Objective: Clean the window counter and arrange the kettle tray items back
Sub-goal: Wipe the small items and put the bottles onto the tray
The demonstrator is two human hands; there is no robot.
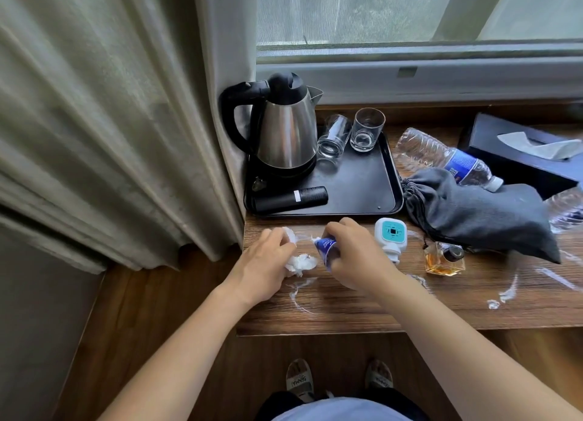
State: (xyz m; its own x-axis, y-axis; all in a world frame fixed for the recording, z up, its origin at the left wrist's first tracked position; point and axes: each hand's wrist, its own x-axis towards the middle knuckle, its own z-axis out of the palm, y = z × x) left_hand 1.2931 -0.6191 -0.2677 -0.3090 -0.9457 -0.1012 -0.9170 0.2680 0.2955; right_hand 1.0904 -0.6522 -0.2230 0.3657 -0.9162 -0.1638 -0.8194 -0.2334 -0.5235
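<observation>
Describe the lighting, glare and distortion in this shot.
Head view: soft daylight from the window backlights the scene; it glints on the kettle, glasses and wet streaks on the counter; wide-angle bending curves the curtain and counter edges; both hands stay sharp.

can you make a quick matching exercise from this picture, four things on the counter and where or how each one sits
Things:
1. kettle
2. water bottle
3. crumpled tissue
4. perfume bottle

Places:
A. gripped in the left hand
B. standing on the black tray
C. lying on its side across the grey pouch
D. upright on bare wood in front of the pouch

Pairs: 1-B, 2-C, 3-A, 4-D
</observation>
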